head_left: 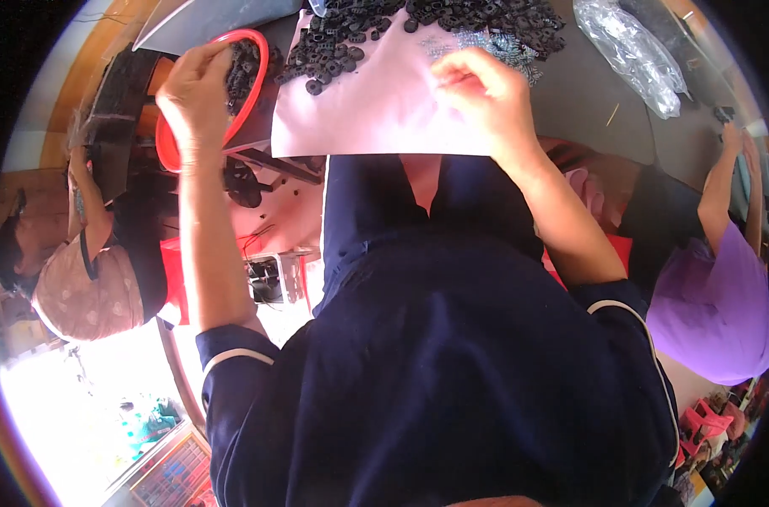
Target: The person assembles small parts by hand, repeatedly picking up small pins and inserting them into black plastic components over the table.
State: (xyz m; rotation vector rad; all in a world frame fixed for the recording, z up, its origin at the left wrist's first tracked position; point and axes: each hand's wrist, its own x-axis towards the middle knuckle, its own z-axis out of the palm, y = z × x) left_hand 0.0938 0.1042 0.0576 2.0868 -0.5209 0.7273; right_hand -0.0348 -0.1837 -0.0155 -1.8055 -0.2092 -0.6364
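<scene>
My left hand (195, 95) is over the near side of a red-rimmed basin (262, 68) that holds small black parts (243, 72). Its fingers are pressed together at the tips, and whatever may be between them is hidden. My right hand (488, 91) is above a white sheet (367, 118) on the table, thumb and fingers drawn into a pinch. Anything in that pinch is too small to make out. Just beyond it lies a scatter of small silvery-blue pieces (507, 49). Black plastic parts (334, 59) are heaped along the sheet's far side.
A crumpled clear plastic bag (633, 55) lies on the grey tabletop (570, 101) at the right. One person in a patterned top (93, 283) sits at the left, another in a purple top (709, 313) at the right. The table's near edge runs by my lap.
</scene>
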